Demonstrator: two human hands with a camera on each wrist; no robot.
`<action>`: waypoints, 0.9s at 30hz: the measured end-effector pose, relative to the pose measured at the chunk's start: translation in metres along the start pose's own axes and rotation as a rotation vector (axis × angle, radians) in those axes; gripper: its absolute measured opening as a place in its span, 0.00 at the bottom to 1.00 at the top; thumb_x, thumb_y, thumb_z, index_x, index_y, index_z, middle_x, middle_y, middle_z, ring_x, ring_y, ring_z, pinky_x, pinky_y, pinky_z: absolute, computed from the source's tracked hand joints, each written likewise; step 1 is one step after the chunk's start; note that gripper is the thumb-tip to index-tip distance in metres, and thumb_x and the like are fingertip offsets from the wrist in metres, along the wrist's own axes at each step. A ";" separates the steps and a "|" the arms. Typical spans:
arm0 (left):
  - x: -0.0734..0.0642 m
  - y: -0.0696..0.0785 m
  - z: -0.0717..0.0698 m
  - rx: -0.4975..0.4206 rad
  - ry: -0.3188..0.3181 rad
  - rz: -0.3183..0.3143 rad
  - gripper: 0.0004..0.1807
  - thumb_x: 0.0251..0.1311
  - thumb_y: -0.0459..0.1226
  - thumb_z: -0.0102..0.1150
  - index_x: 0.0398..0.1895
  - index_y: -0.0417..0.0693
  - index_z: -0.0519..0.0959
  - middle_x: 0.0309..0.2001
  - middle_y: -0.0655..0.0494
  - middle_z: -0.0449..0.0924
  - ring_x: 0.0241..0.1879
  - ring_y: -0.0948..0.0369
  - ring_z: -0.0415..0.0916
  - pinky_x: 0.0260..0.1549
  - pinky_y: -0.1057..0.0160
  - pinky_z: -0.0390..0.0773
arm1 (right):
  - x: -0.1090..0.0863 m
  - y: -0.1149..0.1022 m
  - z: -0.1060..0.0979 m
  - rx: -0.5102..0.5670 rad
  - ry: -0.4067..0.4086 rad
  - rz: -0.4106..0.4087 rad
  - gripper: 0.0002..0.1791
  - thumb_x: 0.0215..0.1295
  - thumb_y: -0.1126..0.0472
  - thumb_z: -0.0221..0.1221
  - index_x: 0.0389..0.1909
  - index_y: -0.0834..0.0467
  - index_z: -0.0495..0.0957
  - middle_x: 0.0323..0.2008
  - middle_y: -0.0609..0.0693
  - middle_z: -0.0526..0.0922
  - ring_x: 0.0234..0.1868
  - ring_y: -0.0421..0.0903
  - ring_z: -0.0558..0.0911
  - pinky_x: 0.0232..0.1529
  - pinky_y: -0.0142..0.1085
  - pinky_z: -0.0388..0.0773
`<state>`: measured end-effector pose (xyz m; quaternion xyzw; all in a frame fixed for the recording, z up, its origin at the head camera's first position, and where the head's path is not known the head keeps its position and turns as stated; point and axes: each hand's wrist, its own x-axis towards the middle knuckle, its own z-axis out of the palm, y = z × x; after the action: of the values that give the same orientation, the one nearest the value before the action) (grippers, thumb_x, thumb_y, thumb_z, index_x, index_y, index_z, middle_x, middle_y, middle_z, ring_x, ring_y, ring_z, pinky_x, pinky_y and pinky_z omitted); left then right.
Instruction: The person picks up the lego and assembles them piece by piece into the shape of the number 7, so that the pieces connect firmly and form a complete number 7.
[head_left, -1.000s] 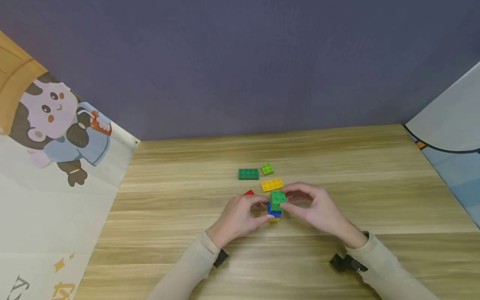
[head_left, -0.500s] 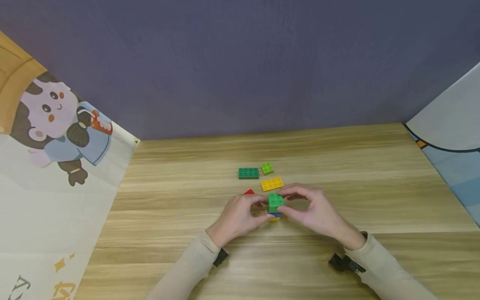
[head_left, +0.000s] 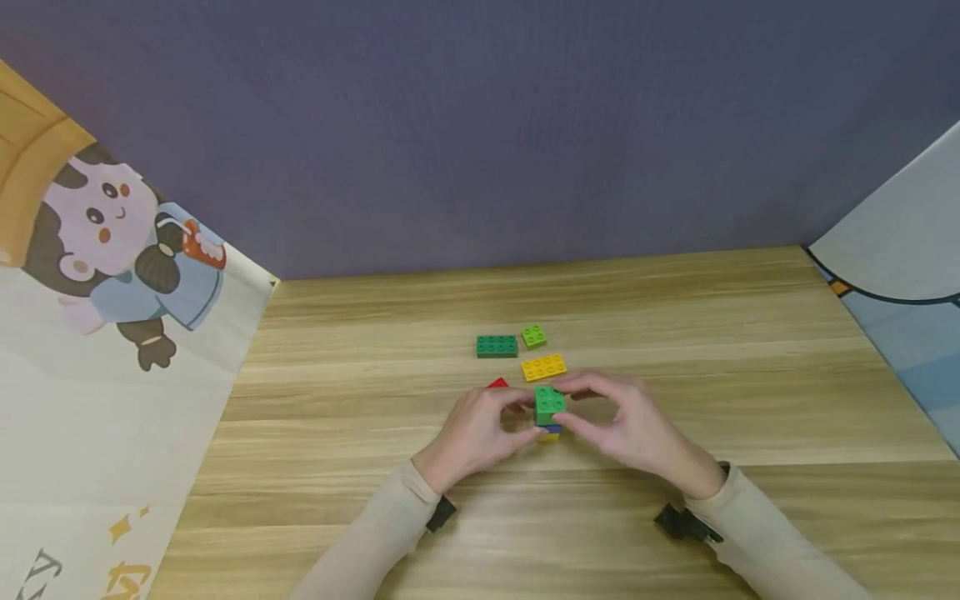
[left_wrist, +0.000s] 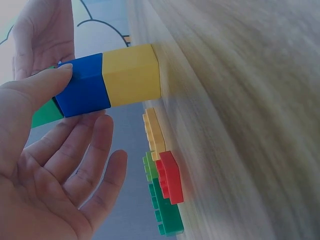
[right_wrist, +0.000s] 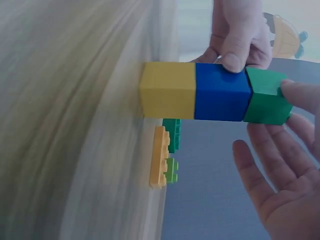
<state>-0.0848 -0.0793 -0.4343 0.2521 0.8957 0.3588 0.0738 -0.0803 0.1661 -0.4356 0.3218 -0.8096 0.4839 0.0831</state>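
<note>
A small tower of toy building blocks stands on the wooden table. Its bottom is a yellow block (right_wrist: 169,91), with a blue block (right_wrist: 222,93) above it. My left hand (head_left: 474,435) pinches the blue block between thumb and fingers. On top sits a green block (head_left: 549,403), which my right hand (head_left: 628,423) pinches from the right side. In the right wrist view the green block is slightly tilted against the blue one, with a thin dark seam between them.
Behind the tower lie a flat yellow brick (head_left: 543,367), a dark green brick (head_left: 497,347) and a small lime brick (head_left: 534,337). A red brick (left_wrist: 171,177) is mostly hidden behind my left hand in the head view. A dark wall (head_left: 480,142) stands behind the table.
The green block has come slightly left and turned to line up over the blue block, covering its top. My right hand moved left with it; my left hand stays put.
</note>
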 end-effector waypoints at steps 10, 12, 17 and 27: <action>0.000 0.000 0.000 -0.003 0.009 -0.001 0.20 0.64 0.45 0.77 0.57 0.51 0.88 0.51 0.57 0.92 0.47 0.62 0.87 0.46 0.64 0.86 | -0.002 0.002 0.003 0.029 0.015 -0.060 0.24 0.55 0.72 0.77 0.52 0.53 0.86 0.52 0.52 0.91 0.52 0.47 0.90 0.43 0.44 0.91; 0.000 0.000 0.000 -0.007 0.009 0.003 0.20 0.63 0.45 0.77 0.57 0.50 0.88 0.50 0.57 0.92 0.47 0.62 0.87 0.46 0.64 0.86 | -0.003 0.002 0.002 0.039 0.017 -0.050 0.24 0.56 0.72 0.77 0.52 0.53 0.86 0.52 0.52 0.91 0.52 0.46 0.90 0.43 0.43 0.91; 0.001 0.002 0.000 0.025 -0.012 -0.001 0.21 0.64 0.46 0.76 0.57 0.52 0.88 0.51 0.59 0.92 0.47 0.63 0.87 0.46 0.66 0.85 | -0.003 0.004 0.002 0.050 0.020 -0.044 0.24 0.56 0.72 0.77 0.52 0.53 0.85 0.52 0.52 0.91 0.53 0.45 0.89 0.43 0.43 0.90; 0.001 -0.001 -0.002 0.111 0.006 0.077 0.24 0.65 0.50 0.75 0.60 0.51 0.85 0.53 0.56 0.91 0.45 0.63 0.87 0.44 0.67 0.85 | -0.004 0.007 0.003 0.054 0.009 -0.051 0.24 0.55 0.73 0.77 0.52 0.54 0.85 0.52 0.51 0.91 0.53 0.47 0.90 0.44 0.45 0.91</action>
<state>-0.0864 -0.0802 -0.4335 0.2892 0.9040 0.3118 0.0430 -0.0808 0.1671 -0.4440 0.3422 -0.7875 0.5046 0.0901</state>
